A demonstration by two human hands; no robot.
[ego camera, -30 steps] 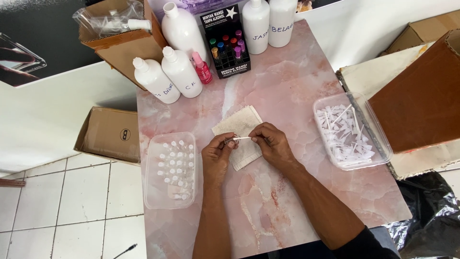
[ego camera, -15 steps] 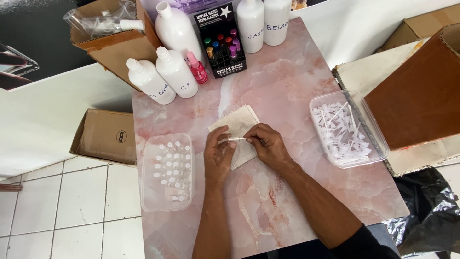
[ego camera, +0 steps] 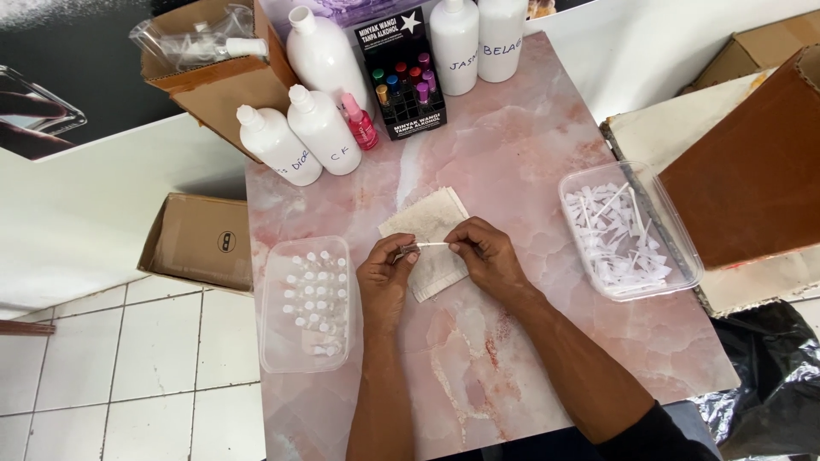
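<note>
On the near half of the pink marbled counter [ego camera: 530,367], the left hand [ego camera: 384,277] and right hand [ego camera: 487,256] meet over a folded beige cloth [ego camera: 427,226]. The left grip is pinched on a tiny vial [ego camera: 409,249]; the right grip pinches the far end of a thin white stick [ego camera: 434,245] whose other end meets the vial's mouth. Vial and stick share one long axis, lying almost level and running left to right across the counter, the vial's opening pointing toward the right hand (whether the stick's tip is inside the vial is too small to tell).

Just left of the left hand sits a clear plastic tray [ego camera: 273,341] holding rows of small clear vials with white caps. Well apart on the right edge, another clear tub [ego camera: 581,183] holds a loose heap of white sticks and plastic bits lying every which way.

Farther back stand two white squeeze bottles [ego camera: 299,137] with handwritten labels, a small pink bottle [ego camera: 359,124] beside them, and a black display box [ego camera: 401,77] with coloured-capped vials in its slots. At the far edge are three larger white bottles [ego camera: 453,43], and on the left an open cardboard box [ego camera: 213,77] containing clear bags.
</note>
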